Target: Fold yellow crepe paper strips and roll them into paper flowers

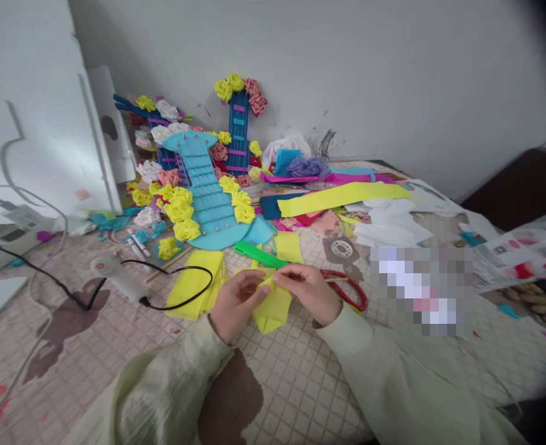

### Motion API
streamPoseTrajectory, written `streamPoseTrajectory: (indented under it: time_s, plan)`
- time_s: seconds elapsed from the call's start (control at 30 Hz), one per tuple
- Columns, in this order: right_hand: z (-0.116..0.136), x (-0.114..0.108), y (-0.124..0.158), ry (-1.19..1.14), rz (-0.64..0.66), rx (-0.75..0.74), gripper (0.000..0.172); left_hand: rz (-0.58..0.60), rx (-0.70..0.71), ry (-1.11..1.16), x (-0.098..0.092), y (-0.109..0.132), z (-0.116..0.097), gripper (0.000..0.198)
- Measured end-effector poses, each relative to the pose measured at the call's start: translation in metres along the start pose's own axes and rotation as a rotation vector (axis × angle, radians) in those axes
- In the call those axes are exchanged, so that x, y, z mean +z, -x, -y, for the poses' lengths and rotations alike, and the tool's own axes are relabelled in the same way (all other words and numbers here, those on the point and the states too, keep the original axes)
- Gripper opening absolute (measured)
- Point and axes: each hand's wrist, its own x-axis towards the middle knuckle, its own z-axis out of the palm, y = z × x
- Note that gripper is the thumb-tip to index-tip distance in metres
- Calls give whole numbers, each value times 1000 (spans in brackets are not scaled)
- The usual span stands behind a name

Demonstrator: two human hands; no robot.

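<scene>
Both of my hands pinch a folded piece of yellow paper (272, 307) held just above the tabletop. My left hand (235, 304) grips its left edge with fingers curled. My right hand (306, 288) pinches the top of the paper between thumb and fingers. More yellow paper sheets (194, 281) lie flat to the left of my hands. A green strip (254, 253) lies just beyond my fingers. Red-handled scissors (349, 290) rest right of my right hand.
A blue guitar-shaped craft (210, 201) with yellow paper flowers (180, 213) stands at the back. A glue gun (118, 276) with a black cord (171, 290) lies left. Coloured paper strips (342, 194) and white sheets (393, 225) cover the far right. A power strip (4, 247) sits far left.
</scene>
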Motion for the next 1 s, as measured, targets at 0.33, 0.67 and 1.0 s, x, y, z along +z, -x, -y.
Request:
streamPoseTrajectory:
  time_s: [0.33,0.67,1.0]
  plan:
    - [4,0,-1,-121,23,58,24,-39,-92,-66,-1,0,0,24]
    - [-1,-3,-2,-48,21,-23,24,44,-161,15,-2,-1,0,28]
    - [-3,-17,8,217,-84,-397,5,92,-231,50,-12,-8,-1,27]
